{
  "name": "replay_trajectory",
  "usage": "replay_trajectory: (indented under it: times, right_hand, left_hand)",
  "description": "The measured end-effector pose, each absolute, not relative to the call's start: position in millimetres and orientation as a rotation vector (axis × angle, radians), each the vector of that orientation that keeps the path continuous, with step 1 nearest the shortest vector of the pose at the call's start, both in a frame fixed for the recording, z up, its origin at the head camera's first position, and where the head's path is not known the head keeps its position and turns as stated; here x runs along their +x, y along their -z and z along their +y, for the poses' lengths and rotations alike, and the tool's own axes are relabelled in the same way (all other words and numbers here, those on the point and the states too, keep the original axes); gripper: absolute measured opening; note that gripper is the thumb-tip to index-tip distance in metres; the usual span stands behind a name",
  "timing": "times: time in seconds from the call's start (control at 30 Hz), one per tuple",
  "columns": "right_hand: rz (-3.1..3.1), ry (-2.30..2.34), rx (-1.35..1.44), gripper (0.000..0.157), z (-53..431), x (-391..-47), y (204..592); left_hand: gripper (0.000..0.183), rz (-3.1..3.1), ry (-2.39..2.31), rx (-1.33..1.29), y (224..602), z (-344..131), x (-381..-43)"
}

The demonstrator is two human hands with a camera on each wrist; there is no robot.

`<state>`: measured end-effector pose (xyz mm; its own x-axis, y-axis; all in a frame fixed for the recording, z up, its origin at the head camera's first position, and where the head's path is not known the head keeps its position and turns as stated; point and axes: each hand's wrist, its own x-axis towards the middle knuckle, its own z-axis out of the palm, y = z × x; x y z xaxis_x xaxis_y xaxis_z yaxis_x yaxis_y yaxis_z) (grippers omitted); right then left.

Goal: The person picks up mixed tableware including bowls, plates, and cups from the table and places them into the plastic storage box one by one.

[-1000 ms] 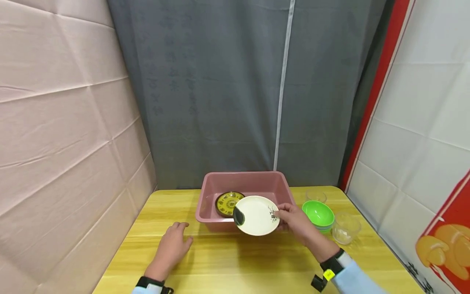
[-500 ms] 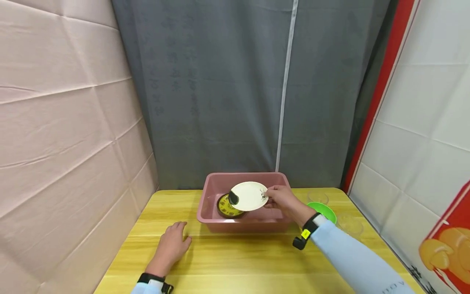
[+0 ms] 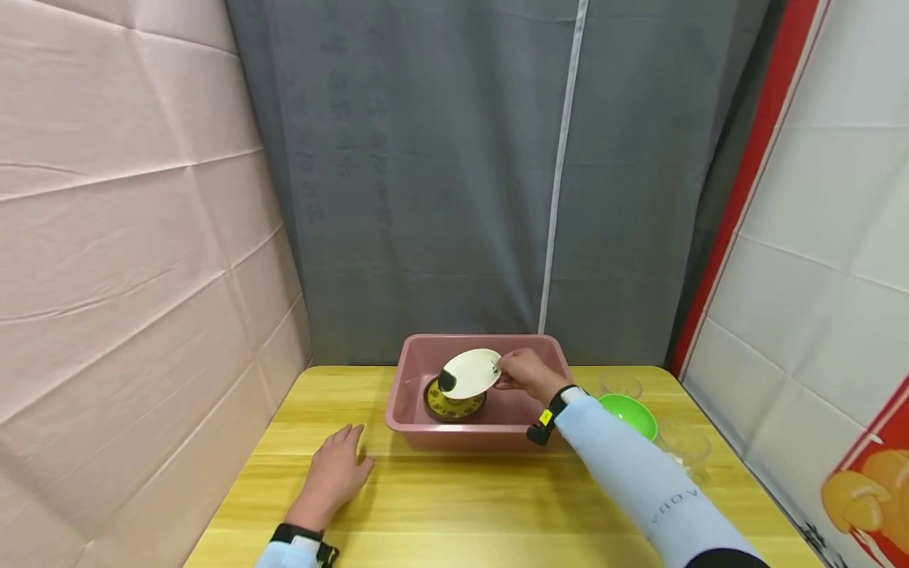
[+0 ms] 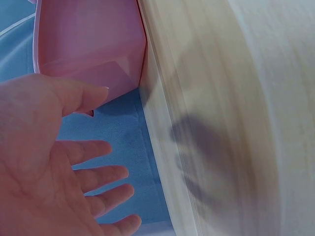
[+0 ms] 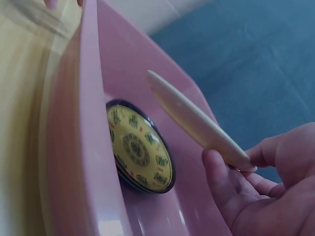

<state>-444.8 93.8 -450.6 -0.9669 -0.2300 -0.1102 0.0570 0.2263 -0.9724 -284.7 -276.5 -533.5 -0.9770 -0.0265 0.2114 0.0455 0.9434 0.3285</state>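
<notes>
Since the earlier frames, the right hand (image 3: 524,371) has carried the white plate (image 3: 472,372) from before the pink basin (image 3: 469,439) to over its interior. A grey curtain (image 3: 426,181) hangs behind the wooden table (image 3: 426,513), on which the basin stands. The left hand (image 3: 334,473), fingers apart, is near the basin's left front corner. The right thumb and fingers are clamped on the plate's edge; the plate is tilted above a yellow dark-rimmed dish (image 5: 138,145) inside the basin. Right of the basin: a green bowl (image 3: 630,414), two clear glasses (image 3: 621,385).
</notes>
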Motion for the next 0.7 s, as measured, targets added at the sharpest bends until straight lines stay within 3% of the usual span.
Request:
replay_trajectory:
  times: [0.27, 0.7]
  right_hand:
    - [2.309, 1.739, -0.083, 0.021, 73.5, -462.4, 464.0]
    - [2.433, 1.566, -0.005, 0.023, 57.5, -462.9, 470.1]
  left_hand:
    - [0.066, -2.88, 0.507, -0.001, 533.0, -277.5, -285.3]
    - [0.066, -2.874, 0.529, 0.03, 530.3, -278.4, -282.9]
